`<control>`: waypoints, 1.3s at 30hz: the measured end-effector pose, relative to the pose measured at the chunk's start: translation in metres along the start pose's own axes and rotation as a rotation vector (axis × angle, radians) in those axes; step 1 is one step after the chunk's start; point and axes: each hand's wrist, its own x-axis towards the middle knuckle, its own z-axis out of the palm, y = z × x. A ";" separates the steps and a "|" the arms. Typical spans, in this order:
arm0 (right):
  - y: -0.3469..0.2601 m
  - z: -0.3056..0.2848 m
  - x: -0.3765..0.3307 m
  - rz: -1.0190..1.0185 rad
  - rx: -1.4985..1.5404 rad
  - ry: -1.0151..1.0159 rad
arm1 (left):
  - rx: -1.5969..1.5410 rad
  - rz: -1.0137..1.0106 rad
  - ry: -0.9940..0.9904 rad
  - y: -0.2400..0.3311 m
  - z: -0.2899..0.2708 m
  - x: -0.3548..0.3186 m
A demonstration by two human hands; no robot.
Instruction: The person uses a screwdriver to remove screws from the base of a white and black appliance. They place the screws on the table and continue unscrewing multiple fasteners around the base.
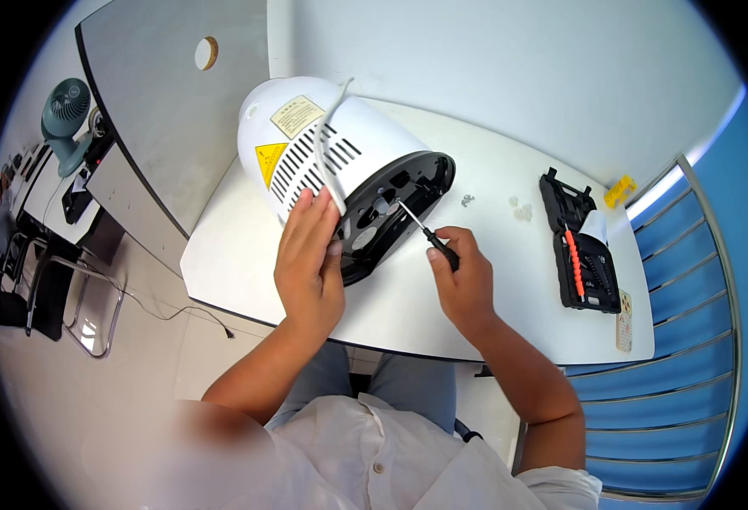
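Observation:
A white, rounded appliance (374,127) with vent slots lies tipped on its side, its black underside (395,191) turned toward me. Along its edge rests my left hand (310,259), the fingers straight over the white body and the thumb by the black rim, holding it. A pale power cord (319,144) runs over the body to my left fingertips. My right hand (461,272) is closed round the black handle of a screwdriver (429,234). The screwdriver's tip reaches into the underside; whether it sits in a screw is too small to tell.
On the white table (510,280) lie small metal screws (467,201) and translucent pieces (520,209). To the right are an opened black tool case (591,276) with an orange-red shaft (575,263), a yellow item (620,191) and a remote control (624,323). Metal railing (727,280) borders the right side.

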 end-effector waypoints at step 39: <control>0.005 -0.017 0.029 0.686 1.061 -0.412 | 0.167 0.313 -0.930 -0.035 0.036 0.164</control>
